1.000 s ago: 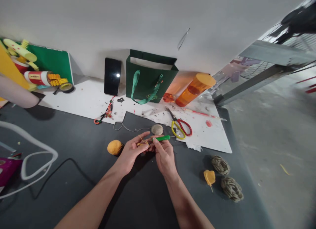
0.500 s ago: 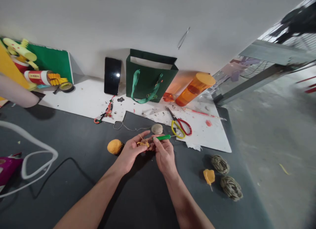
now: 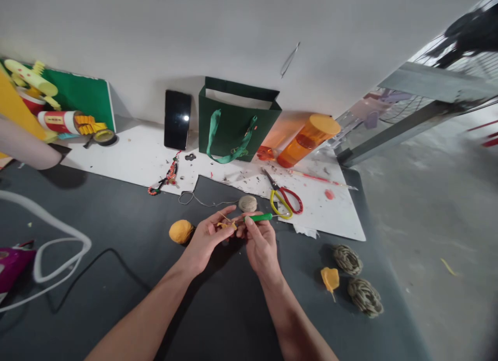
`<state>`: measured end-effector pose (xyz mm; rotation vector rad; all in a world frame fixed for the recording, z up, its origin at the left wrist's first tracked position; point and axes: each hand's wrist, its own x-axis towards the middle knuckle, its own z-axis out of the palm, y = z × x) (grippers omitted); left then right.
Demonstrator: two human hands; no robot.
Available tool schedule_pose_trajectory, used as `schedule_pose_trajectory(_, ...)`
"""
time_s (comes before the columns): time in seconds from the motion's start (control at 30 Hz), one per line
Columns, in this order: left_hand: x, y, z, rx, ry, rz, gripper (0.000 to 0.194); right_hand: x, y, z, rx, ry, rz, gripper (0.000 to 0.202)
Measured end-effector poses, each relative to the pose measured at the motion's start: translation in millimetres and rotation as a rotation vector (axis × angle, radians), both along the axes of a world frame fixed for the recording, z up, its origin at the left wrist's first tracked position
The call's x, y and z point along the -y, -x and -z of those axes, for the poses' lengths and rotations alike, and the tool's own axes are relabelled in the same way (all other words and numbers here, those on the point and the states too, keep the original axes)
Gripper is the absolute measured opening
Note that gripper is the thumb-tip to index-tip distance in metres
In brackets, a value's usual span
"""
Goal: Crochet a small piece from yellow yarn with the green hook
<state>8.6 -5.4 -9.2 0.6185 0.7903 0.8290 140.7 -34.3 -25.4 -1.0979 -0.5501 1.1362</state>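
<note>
Between thumb and fingers, my left hand (image 3: pixel 208 237) pinches a small piece of yellow crochet work (image 3: pixel 226 225), partly covered by the fingers. A strand of yarn runs over its index finger. My right hand (image 3: pixel 261 245) is closed around a crochet hook (image 3: pixel 260 217) with a green handle, its working end pointing left at the yellow piece; the tip is too small to make out. Left of my left hand lies a yellow yarn ball (image 3: pixel 181 231). Just beyond my fingers sits a beige yarn ball (image 3: pixel 248 203) with a loose grey strand trailing left.
Scissors (image 3: pixel 285 199) lie beyond my right hand on a stained white board (image 3: pixel 330 210). Farther back stand a green paper bag (image 3: pixel 237 127), a phone (image 3: pixel 177 120) and an orange bottle (image 3: pixel 305 142). At right are a yellow crocheted piece (image 3: pixel 330 279) and two grey-green yarn bundles (image 3: pixel 364 297). A white cable (image 3: pixel 83 241) curves at left.
My right hand and the green-handled hook have shifted slightly to the right, away from my left hand. The left hand stays almost where it was, still pinching the yellow piece.
</note>
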Motion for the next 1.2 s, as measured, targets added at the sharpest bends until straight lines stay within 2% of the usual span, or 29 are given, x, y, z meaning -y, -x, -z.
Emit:
schedule_pose_trajectory(0.1, 0, 0, -1.6, -0.029, -0.01, -0.008, 0.059, 1, -1, -0.7, -0.004, -0.006, -0.031, 0.034)
schedule_pose_trajectory(0.37, 1, 0, -5.2, -0.039, -0.014, -0.027, 0.091, 2, 0, -2.1, 0.056, -0.023, -0.097, 0.032)
schedule_pose_trajectory(0.6, 1, 1, -4.8, -0.038, -0.017, -0.016, 0.093, 2, 0, 1.4, 0.07, -0.007, -0.083, 0.032)
schedule_pose_trajectory(0.83, 0, 1, -6.0, -0.067, -0.016, -0.035, 0.086, 2, -1, 0.8, 0.075, -0.04, -0.028, 0.029)
schedule_pose_trajectory(0.9, 0, 1, -6.2, -0.071, -0.01, -0.043, 0.087, 3, 0, -0.7, 0.152, -0.05, -0.025, 0.026)
schedule_pose_trajectory(1.07, 1, -1, -5.2, -0.033, -0.028, -0.084, 0.101, 9, 1, -3.4, 0.55, -0.142, 0.007, 0.01)
schedule_pose_trajectory(1.2, 2, -2, -5.3, 0.003, -0.071, -0.084, 0.11, 11, 3, -1.2, 0.62, -0.243, 0.054, 0.01)
